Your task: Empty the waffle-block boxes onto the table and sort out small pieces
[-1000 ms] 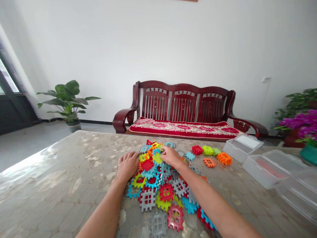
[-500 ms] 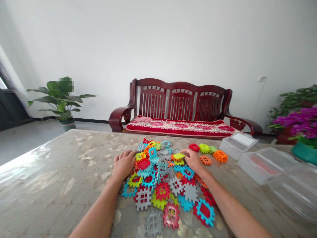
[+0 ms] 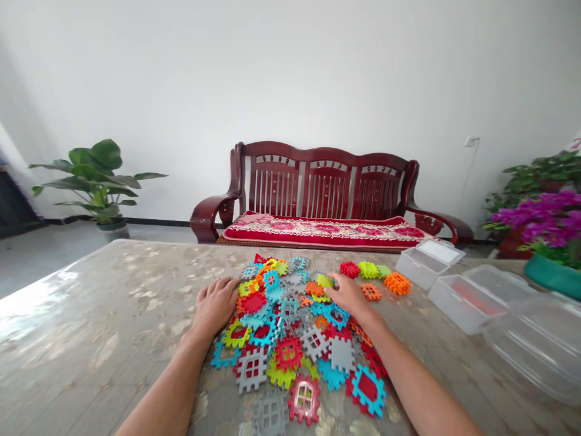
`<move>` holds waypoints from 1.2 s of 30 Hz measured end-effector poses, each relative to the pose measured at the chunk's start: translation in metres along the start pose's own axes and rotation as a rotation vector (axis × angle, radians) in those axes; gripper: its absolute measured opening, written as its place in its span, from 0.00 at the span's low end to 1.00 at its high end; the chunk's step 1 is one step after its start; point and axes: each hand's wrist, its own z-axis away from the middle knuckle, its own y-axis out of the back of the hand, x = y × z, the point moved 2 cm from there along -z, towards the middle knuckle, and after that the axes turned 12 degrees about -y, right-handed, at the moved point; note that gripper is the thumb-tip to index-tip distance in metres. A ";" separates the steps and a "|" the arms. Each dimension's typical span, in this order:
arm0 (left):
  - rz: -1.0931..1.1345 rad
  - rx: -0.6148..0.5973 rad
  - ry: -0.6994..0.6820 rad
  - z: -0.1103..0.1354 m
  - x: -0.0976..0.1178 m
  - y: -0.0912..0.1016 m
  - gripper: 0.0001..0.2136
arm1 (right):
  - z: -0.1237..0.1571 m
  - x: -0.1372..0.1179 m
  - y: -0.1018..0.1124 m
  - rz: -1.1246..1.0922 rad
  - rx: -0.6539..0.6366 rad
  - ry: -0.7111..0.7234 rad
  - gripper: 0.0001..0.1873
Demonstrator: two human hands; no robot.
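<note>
A loose heap of notched plastic building tiles in red, blue, grey, orange and yellow-green is spread before me; a red window tile [image 3: 288, 353] and a blue frame tile [image 3: 368, 390] lie in its near part. My left hand [image 3: 218, 304] rests palm down on the table at the heap's left edge, fingers stretched out, holding nothing. At the heap's right side, my right hand [image 3: 348, 297] pinches a small yellow-green tile [image 3: 324, 280] between thumb and fingers. Just left of that tile lies an orange tile [image 3: 314, 289].
Beyond my right hand sit a red stack [image 3: 349, 269], a yellow-green stack [image 3: 368, 270] and an orange stack [image 3: 397, 283] of tiles. Clear plastic boxes [image 3: 467, 309] stand open at right, near a flower pot [image 3: 551, 275]. A wooden bench [image 3: 327, 181] is behind the table.
The yellow-green tile has come off the orange tile and tilted up in my right hand, baring the orange one. My left hand stays at the heap's edge. The view has shifted slightly.
</note>
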 end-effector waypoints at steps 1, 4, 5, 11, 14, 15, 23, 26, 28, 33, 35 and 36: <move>-0.003 -0.001 -0.001 0.000 0.000 0.000 0.21 | -0.001 -0.001 0.001 0.027 -0.011 0.006 0.25; -0.009 -0.016 0.000 0.000 0.000 0.001 0.22 | -0.004 -0.003 0.003 0.070 -0.043 0.010 0.23; -0.009 -0.022 0.001 0.000 0.000 0.000 0.22 | -0.005 -0.003 0.004 0.072 -0.050 0.007 0.23; 0.000 -0.015 -0.006 -0.001 -0.003 -0.003 0.22 | -0.002 -0.005 0.004 -0.001 -0.025 -0.019 0.24; 0.002 -0.010 -0.007 -0.001 -0.004 -0.004 0.22 | -0.001 -0.005 0.005 -0.022 -0.038 -0.013 0.25; -0.001 -0.011 -0.004 -0.001 -0.004 -0.005 0.22 | -0.002 -0.004 0.006 -0.029 -0.051 -0.008 0.26; 0.005 -0.019 -0.001 -0.001 -0.003 -0.003 0.22 | -0.018 -0.003 0.004 -0.020 -0.191 0.038 0.33; 0.008 -0.018 0.010 -0.001 -0.003 -0.003 0.22 | -0.017 -0.008 0.005 0.019 -0.170 0.049 0.34; 0.008 -0.017 0.012 -0.001 -0.003 -0.004 0.22 | -0.013 -0.012 0.008 0.046 -0.131 0.050 0.33; 0.000 -0.011 0.007 -0.001 -0.005 -0.005 0.22 | -0.012 0.003 0.033 -0.021 0.051 -0.002 0.30; -0.007 -0.016 0.005 -0.001 -0.005 -0.006 0.22 | -0.019 0.023 0.051 -0.016 0.162 -0.045 0.27; -0.008 -0.017 0.005 -0.001 -0.005 -0.006 0.22 | -0.024 0.035 0.059 0.007 0.201 -0.080 0.25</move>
